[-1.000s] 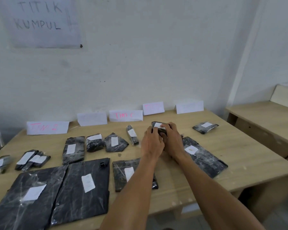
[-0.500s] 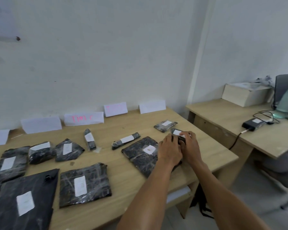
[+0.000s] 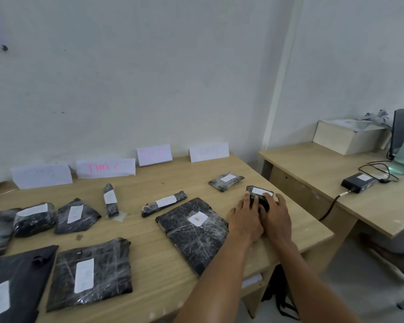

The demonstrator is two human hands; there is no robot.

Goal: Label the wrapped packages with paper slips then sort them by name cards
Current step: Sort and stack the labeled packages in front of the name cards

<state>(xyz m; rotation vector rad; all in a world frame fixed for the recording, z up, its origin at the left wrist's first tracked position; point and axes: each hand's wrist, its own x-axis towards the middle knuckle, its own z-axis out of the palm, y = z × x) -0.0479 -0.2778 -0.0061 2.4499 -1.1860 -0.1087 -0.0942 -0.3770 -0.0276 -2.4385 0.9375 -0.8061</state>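
Note:
Near the right end of the wooden table (image 3: pixel 154 271), my left hand (image 3: pixel 245 217) and my right hand (image 3: pixel 278 217) together hold a small black wrapped package (image 3: pixel 259 193) with a white slip on top. It sits low over the table, in front of the rightmost name card (image 3: pixel 209 152). Another small labelled package (image 3: pixel 226 181) lies just behind it. A large flat labelled package (image 3: pixel 194 231) lies left of my hands. The cards along the wall include a pink-lettered card (image 3: pixel 154 154) and the "TIM C" card (image 3: pixel 105 167).
Several more labelled black packages lie across the table's left and middle, among them a thin long one (image 3: pixel 165 202) and a roll (image 3: pixel 110 200). A second desk (image 3: pixel 336 206) to the right carries a black adapter (image 3: pixel 358 183), cables and a white box (image 3: pixel 348 138).
Both hands have carried the small package from the table's middle to its right end, and my view has turned right with them.

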